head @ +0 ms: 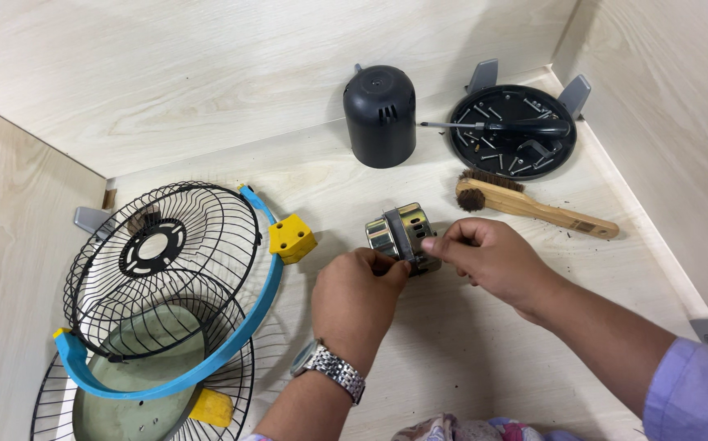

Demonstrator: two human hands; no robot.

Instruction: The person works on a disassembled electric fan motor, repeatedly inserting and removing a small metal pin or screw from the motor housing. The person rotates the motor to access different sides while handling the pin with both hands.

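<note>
A: Holding the small shiny metal fan motor w/ both hands, mid-desk, just off the pale wood-grain desk. Left hand, the one w/ the silver wristwatch, has its grip closed on the motor's near lower edge. Right hand pinches the side by the band round the motor's middle, fingertips tight together.

B: Why two hands?

A: My read: left steadies it, right works on something small at the rim. Can't tell what, fingers cover it.

B: Anything in a container?

A: Yes. Round black plastic tray at the far right corner, holding loose screws and a black-handled screwdriver laid across it. Prob. keeps the small bits from rolling off. Just in front of the tray lies a wooden-handled bristle brush, flat on the desk, a few dark crumbs near it.

B: And the rest?

A: Black domed plastic motor cover stands open end down, left of the tray, well apart from the hands. On the left, two black wire fan grilles stacked and overlapping, a blue plastic ring w/ yellow blocks lying across them, a greenish disc showing under the lower one. They're set aside, clear of the work spot. Grey corner brackets at the wall edges.
</note>
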